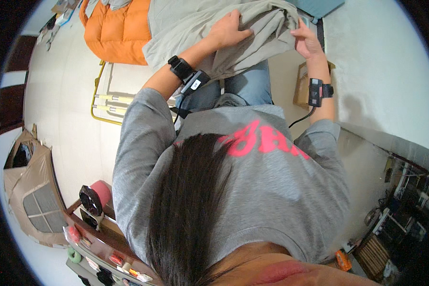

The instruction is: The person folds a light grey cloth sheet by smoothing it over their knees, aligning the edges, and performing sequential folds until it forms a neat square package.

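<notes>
A crumpled grey-beige cloth (pixel 186 32) spreads across the top of the view, in front of my legs. My left hand (pixel 230 30) lies on top of its folds with the thumb held out; whether its fingers grip the fabric cannot be made out. At the cloth's right end, my right hand (pixel 305 41) pinches the gathered edge between thumb and fingers. Folds bunch up between the two hands. Beside the cloth on the left is an orange quilted padded item (pixel 118 34), partly covered by it. Both wrists wear strapped black devices with cables.
Left of my legs stands a yellow metal frame (pixel 96 85) with pale bars. A brown box (pixel 302 87) sits at the right, below my right hand. A white wall (pixel 371 53) borders that side. Further off are a beige tent (pixel 32 186) and a cluttered shelf (pixel 103 246).
</notes>
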{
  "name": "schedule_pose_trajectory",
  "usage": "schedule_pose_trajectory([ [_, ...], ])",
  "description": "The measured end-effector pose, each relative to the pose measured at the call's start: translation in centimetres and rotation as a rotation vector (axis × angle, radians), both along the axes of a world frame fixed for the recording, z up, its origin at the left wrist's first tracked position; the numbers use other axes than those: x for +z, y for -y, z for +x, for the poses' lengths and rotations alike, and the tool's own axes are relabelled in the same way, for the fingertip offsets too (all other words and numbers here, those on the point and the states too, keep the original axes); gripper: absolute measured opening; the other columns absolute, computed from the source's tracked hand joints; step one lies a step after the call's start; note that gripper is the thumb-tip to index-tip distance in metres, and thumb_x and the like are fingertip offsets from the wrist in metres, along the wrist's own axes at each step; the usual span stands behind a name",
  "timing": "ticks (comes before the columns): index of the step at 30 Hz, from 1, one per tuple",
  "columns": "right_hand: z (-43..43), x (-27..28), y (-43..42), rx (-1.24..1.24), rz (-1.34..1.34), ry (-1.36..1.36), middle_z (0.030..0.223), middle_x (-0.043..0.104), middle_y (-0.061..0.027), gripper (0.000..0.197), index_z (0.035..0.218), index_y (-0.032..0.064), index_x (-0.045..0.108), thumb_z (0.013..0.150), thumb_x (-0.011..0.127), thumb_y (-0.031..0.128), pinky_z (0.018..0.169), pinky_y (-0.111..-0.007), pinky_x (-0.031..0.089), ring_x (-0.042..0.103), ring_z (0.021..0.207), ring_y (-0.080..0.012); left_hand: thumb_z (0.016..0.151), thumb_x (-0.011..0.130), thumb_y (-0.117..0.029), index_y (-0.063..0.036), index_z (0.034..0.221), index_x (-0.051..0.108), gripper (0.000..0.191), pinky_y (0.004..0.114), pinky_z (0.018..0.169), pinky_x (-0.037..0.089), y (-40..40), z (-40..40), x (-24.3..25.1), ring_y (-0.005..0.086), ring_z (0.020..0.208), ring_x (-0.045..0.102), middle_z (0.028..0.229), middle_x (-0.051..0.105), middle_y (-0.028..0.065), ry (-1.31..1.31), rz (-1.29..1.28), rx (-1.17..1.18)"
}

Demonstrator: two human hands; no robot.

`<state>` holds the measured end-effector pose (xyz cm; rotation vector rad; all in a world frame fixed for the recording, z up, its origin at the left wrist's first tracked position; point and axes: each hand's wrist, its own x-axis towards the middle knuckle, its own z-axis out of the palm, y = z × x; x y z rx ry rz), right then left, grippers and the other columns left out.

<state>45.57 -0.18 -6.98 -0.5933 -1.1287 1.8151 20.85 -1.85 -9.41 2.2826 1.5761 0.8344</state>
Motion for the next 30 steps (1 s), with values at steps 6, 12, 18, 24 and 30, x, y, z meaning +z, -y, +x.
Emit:
schedule_pose_trajectory([
  [6, -0.5, 0.0, 2.0, -0.309, 0.148, 0.397, 0.119, 0.045, -0.0083, 0.059, 0.127, 0.0036, 0.031, 0.073, 0.055, 0.004, 0.094, -0.031, 0.032, 0.044, 0.107, -0.0184, 0.079, 0.054, -0.031, -0.0001, 0.092, 0.053, 0.034, 0.038, 0.070, 0.043, -1.8, 1.2, 0.7, 0.0344, 0.077, 0.055, 0.081, 0.059, 0.0176, 0.050, -0.109, -0.254],
  [12, 1.0, -3.0, 2.1, -0.569, -0.017, 0.370, 0.112, 0.051, -0.0097, 0.038, 0.119, -0.0021, 0.042, 0.083, 0.047, 0.009, 0.087, -0.027, 0.036, 0.048, 0.101, -0.0177, 0.081, 0.050, -0.028, 0.0002, 0.078, 0.055, 0.029, 0.038, 0.060, 0.041, -0.5, 1.6, 1.9, 0.0336, 0.064, 0.052, 0.070, 0.055, 0.0195, 0.320, -0.143, -0.400],
  [18, 3.5, -4.3, 4.4, -0.698, -0.100, 0.405, 0.099, 0.056, -0.0101, 0.033, 0.107, -0.0058, 0.051, 0.084, 0.038, 0.013, 0.079, -0.027, 0.039, 0.050, 0.088, -0.0164, 0.080, 0.052, -0.028, 0.0011, 0.072, 0.055, 0.030, 0.038, 0.060, 0.040, 0.3, 3.5, 3.2, 0.0328, 0.066, 0.050, 0.070, 0.052, 0.0184, 0.197, -0.024, -0.537],
  [24, 4.5, -4.2, 7.3, -0.752, -0.216, 0.417, 0.089, 0.057, -0.0075, 0.029, 0.097, -0.0045, 0.056, 0.083, 0.043, 0.017, 0.069, -0.028, 0.042, 0.052, 0.077, -0.0150, 0.077, 0.052, -0.019, -0.0015, 0.076, 0.046, 0.019, 0.040, 0.063, 0.041, 1.5, 6.1, 2.8, 0.0336, 0.073, 0.051, 0.079, 0.051, 0.0155, 0.076, 0.075, -0.583],
  [30, 6.2, -6.0, 9.4, -0.734, -0.308, 0.581, 0.076, 0.057, -0.0073, 0.021, 0.090, -0.0023, 0.057, 0.081, 0.046, 0.013, 0.054, -0.028, 0.042, 0.054, 0.065, -0.0154, 0.075, 0.050, -0.011, -0.0036, 0.080, 0.045, 0.011, 0.041, 0.063, 0.042, 1.3, 7.4, 2.2, 0.0339, 0.075, 0.052, 0.082, 0.051, 0.0144, 0.077, 0.135, -0.581],
])
